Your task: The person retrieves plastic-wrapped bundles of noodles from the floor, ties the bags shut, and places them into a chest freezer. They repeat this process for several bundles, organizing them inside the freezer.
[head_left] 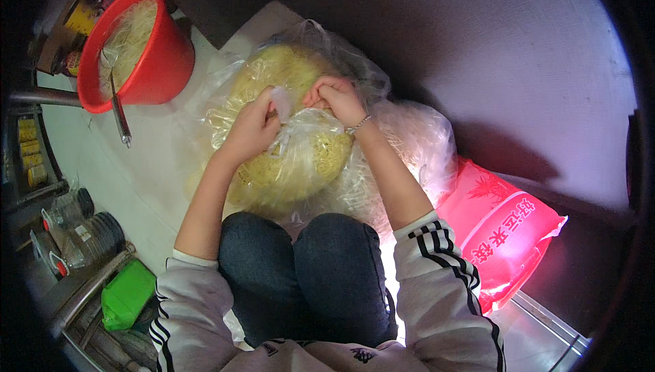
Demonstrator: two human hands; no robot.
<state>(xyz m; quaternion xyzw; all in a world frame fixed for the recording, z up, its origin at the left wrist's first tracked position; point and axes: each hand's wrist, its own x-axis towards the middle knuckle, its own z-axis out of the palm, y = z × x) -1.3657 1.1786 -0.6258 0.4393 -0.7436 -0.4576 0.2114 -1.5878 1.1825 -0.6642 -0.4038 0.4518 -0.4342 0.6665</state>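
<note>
The left hand (263, 121) is pinching the clear bag (312, 123) of yellow noodles (293, 170), the right hand (333, 97) is clutching its plastic; slow, even tension should be preventing tears.

Looks like a kitchen prep/storage corner, prob. a small eatery's, though home vs. biz can't be told for sure. Evidence: big clear bag of yellow noodles (297, 167) right under the hands (256, 126), 2nd clear bag w/ paler strands (419, 136) just R of them. Far L, beyond the L hand: red plastic bucket (167, 65) of pale strands, metal-handled utensil (121, 116) stuck in; nr it, shelf goods incl. a yellow pkg (82, 17). Nearer & L: lg clear plastic bottles (95, 239) by a metal-tube rack (95, 287), + a green container (128, 295). Nearer & R: full pink printed bag (501, 235). Bulk qty suggests catering-type stock.
</note>
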